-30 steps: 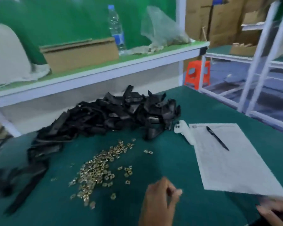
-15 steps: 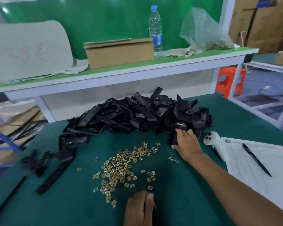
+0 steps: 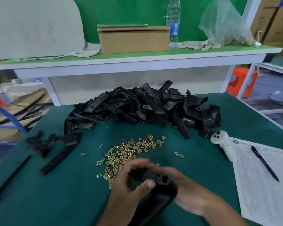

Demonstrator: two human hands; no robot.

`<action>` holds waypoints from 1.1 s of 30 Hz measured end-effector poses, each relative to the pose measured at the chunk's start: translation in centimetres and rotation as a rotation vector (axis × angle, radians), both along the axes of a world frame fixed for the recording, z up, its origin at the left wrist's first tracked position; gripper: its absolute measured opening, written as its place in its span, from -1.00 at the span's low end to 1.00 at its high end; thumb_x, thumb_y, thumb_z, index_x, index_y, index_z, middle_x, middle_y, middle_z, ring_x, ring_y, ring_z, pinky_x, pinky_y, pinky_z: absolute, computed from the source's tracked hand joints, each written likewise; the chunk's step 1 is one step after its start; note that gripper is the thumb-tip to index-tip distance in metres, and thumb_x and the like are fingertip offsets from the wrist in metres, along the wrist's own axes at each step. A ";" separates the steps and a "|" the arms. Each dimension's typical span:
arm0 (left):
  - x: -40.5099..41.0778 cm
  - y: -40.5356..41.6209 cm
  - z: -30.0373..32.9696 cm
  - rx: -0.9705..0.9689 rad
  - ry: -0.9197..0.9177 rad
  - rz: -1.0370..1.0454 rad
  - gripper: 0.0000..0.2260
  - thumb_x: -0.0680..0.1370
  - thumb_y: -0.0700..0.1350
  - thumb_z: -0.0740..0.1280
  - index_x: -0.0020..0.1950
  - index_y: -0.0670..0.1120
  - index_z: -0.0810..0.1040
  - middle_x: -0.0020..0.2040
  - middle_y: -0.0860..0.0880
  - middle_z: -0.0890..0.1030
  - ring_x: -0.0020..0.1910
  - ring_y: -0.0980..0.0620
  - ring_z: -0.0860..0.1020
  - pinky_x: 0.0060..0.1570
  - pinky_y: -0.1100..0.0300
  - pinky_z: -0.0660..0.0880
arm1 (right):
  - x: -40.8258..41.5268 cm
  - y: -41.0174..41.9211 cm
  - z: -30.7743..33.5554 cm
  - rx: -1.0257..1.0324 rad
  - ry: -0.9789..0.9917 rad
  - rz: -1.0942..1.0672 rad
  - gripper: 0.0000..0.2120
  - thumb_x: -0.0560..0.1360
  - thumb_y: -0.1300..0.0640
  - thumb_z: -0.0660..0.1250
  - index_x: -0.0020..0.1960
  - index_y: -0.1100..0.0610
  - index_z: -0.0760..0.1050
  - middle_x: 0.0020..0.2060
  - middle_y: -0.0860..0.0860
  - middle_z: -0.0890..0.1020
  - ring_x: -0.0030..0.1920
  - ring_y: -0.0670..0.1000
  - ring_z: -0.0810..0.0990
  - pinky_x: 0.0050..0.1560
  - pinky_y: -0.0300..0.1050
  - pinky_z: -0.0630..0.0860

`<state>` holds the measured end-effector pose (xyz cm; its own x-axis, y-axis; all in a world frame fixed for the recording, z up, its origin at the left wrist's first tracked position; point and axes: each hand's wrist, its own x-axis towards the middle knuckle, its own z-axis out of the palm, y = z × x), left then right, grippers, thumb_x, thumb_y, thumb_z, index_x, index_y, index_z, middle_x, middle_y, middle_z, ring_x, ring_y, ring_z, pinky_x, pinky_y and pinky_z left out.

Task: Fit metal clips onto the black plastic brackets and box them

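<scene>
Near the front edge of the green table [image 3: 203,162], both hands hold one long black plastic bracket [image 3: 160,190]. My left hand [image 3: 129,181] curls round its upper end, thumb on top. My right hand [image 3: 186,193] grips the bracket from the right side. Whether a clip sits between the left fingers cannot be seen. A scatter of small brass-coloured metal clips [image 3: 129,150] lies just beyond the hands. Behind them is a large heap of black brackets [image 3: 145,106]. A closed cardboard box [image 3: 132,39] stands on the raised shelf.
A paper form [image 3: 265,181] with a black pen [image 3: 265,163] lies at the right, a white controller [image 3: 222,142] beside it. Loose brackets [image 3: 59,149] lie at the left. The shelf holds a water bottle [image 3: 173,22] and a plastic bag [image 3: 225,25].
My right hand pulled a bracket from the heap back to the front of the table. My left hand, which rested curled near the clips, now grips the bracket too. The camera tilted down.
</scene>
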<state>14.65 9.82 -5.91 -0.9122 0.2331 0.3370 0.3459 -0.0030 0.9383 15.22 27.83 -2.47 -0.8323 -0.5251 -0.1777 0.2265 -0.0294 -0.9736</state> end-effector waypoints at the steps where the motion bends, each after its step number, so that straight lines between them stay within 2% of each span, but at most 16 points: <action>1: 0.2 -0.5 0.0 0.019 -0.012 0.022 -0.63 0.36 0.25 0.55 0.07 0.14 0.63 0.10 -0.02 0.69 0.12 0.05 0.66 0.07 0.20 0.56 | -0.1 0.1 -0.3 0.008 -0.027 0.004 -0.76 0.54 0.02 0.46 0.13 0.12 0.66 0.01 0.13 0.68 0.09 0.09 0.64 0.16 -0.10 0.51; 3: 0.2 -1.5 -0.8 0.028 -0.040 0.141 -0.69 0.29 0.20 0.61 -0.09 0.12 0.64 -0.08 0.04 0.71 -0.13 0.20 0.66 -0.13 0.40 0.53 | -1.1 0.6 -1.3 0.103 -0.018 -0.101 -0.92 0.57 0.06 0.42 0.02 0.02 0.68 -0.09 -0.01 0.70 -0.02 -0.01 0.65 0.03 -0.15 0.54; 5: 0.0 -2.4 -2.0 -0.002 -0.115 0.290 -0.70 0.25 0.12 0.64 -0.15 0.10 0.63 -0.20 0.11 0.69 -0.30 0.25 0.61 -0.31 0.46 0.47 | -2.8 1.3 -2.8 0.472 0.211 -0.285 -0.90 0.60 0.04 0.36 0.04 -0.12 0.64 -0.05 -0.19 0.68 -0.01 -0.17 0.61 0.03 -0.23 0.50; 7: -0.3 -2.9 -3.3 -0.046 -0.174 0.356 -0.71 0.17 0.05 0.59 -0.20 0.03 0.63 -0.22 0.15 0.70 -0.30 0.25 0.62 -0.32 0.45 0.48 | -4.5 1.1 -4.5 0.833 0.496 -0.360 -0.83 0.60 -0.07 0.34 0.18 -0.19 0.57 0.08 -0.27 0.59 0.14 -0.21 0.48 0.13 -0.25 0.38; 9: -0.3 -3.2 -4.3 -0.192 -0.132 0.356 -0.67 0.15 0.11 0.62 -0.18 0.08 0.63 -0.20 0.21 0.70 -0.23 0.25 0.64 -0.26 0.46 0.49 | -5.9 0.2 -6.2 0.978 0.619 -0.300 -0.68 0.60 -0.16 0.30 0.33 -0.18 0.49 0.18 -0.23 0.48 0.24 -0.15 0.33 0.21 -0.21 0.29; 11: -0.2 -3.2 -4.7 -0.297 -0.038 0.350 -0.62 0.19 0.26 0.64 -0.12 0.18 0.62 -0.17 0.27 0.68 -0.17 0.28 0.65 -0.19 0.48 0.49 | -7.0 -0.6 -7.4 1.080 0.667 -0.261 -0.71 0.61 -0.14 0.29 0.31 -0.14 0.51 0.16 -0.17 0.45 0.25 -0.10 0.32 0.20 -0.20 0.29; 13: -0.1 -3.4 -4.9 -0.325 0.017 0.360 -0.60 0.22 0.34 0.56 -0.05 0.25 0.58 -0.13 0.31 0.67 -0.13 0.32 0.64 -0.14 0.52 0.47 | -7.8 -1.0 -7.7 1.120 0.679 -0.288 -0.85 0.61 -0.08 0.30 0.14 -0.09 0.54 0.06 -0.17 0.47 0.18 -0.08 0.37 0.12 -0.21 0.31; 15: -0.2 -3.5 -5.0 -0.309 0.010 0.384 -0.60 0.22 0.36 0.52 -0.05 0.25 0.57 -0.12 0.31 0.67 -0.13 0.31 0.65 -0.15 0.52 0.47 | -8.0 -1.2 -7.3 1.022 0.625 -0.342 -0.95 0.62 -0.02 0.31 0.02 -0.06 0.51 -0.03 -0.18 0.54 0.08 -0.09 0.46 0.02 -0.20 0.37; 18: -0.5 -3.7 -5.2 -0.229 -0.016 0.430 -0.60 0.21 0.36 0.54 -0.06 0.24 0.57 -0.13 0.26 0.68 -0.14 0.26 0.65 -0.19 0.47 0.48 | -7.1 -1.2 -6.0 0.531 0.374 -0.465 -0.93 0.60 0.09 0.36 -0.06 -0.02 0.54 -0.13 -0.08 0.69 -0.12 -0.15 0.60 -0.12 -0.24 0.45; 20: -0.8 -3.8 -5.3 -0.190 -0.023 0.437 -0.59 0.22 0.35 0.54 -0.05 0.23 0.57 -0.13 0.24 0.69 -0.12 0.24 0.65 -0.16 0.44 0.49 | -6.2 -1.5 -4.9 0.175 0.148 -0.448 -0.92 0.59 0.13 0.38 -0.04 0.00 0.63 -0.10 0.00 0.72 -0.13 -0.15 0.62 -0.15 -0.24 0.48; 22: -0.8 -3.6 -5.2 -0.175 -0.018 0.414 -0.61 0.24 0.34 0.55 -0.05 0.24 0.57 -0.12 0.23 0.69 -0.12 0.23 0.66 -0.14 0.43 0.50 | -5.4 -1.7 -4.1 -0.004 0.000 -0.414 -0.92 0.51 0.09 0.42 -0.04 0.00 0.69 -0.06 0.04 0.73 -0.11 -0.11 0.63 -0.16 -0.23 0.52; 25: -0.7 -3.5 -5.1 -0.189 0.001 0.394 -0.67 0.26 0.28 0.54 -0.05 0.28 0.58 -0.11 0.24 0.68 -0.10 0.23 0.65 -0.12 0.45 0.49 | -4.8 -2.0 -3.6 -0.072 -0.062 -0.395 -0.75 0.35 0.13 0.52 0.02 0.11 0.66 -0.02 0.14 0.70 -0.07 -0.03 0.64 -0.13 -0.21 0.55; 27: -0.6 -3.5 -5.1 -0.190 -0.004 0.389 -0.67 0.26 0.26 0.54 -0.04 0.26 0.57 -0.11 0.25 0.68 -0.09 0.24 0.64 -0.13 0.49 0.45 | -4.5 -2.0 -3.4 -0.030 -0.021 -0.420 -0.68 0.31 0.14 0.55 0.04 0.16 0.63 0.00 0.19 0.71 -0.05 0.01 0.65 -0.15 -0.25 0.55; 30: -0.5 -3.4 -5.1 -0.193 -0.015 0.373 -0.67 0.28 0.24 0.54 -0.04 0.25 0.56 -0.10 0.25 0.68 -0.07 0.25 0.65 -0.12 0.49 0.45 | -4.1 -2.1 -3.3 0.062 0.095 -0.419 -0.76 0.33 0.05 0.56 -0.03 0.06 0.65 -0.07 0.12 0.73 -0.09 -0.07 0.66 -0.18 -0.34 0.51; 33: -0.5 -3.5 -5.3 -0.196 -0.013 0.366 -0.66 0.28 0.24 0.55 -0.03 0.27 0.55 -0.09 0.26 0.68 -0.07 0.25 0.64 -0.10 0.50 0.45 | -4.1 -2.1 -3.2 0.116 0.155 -0.356 -0.83 0.35 0.00 0.54 -0.08 -0.03 0.66 -0.05 0.13 0.72 -0.08 -0.06 0.66 -0.15 -0.33 0.51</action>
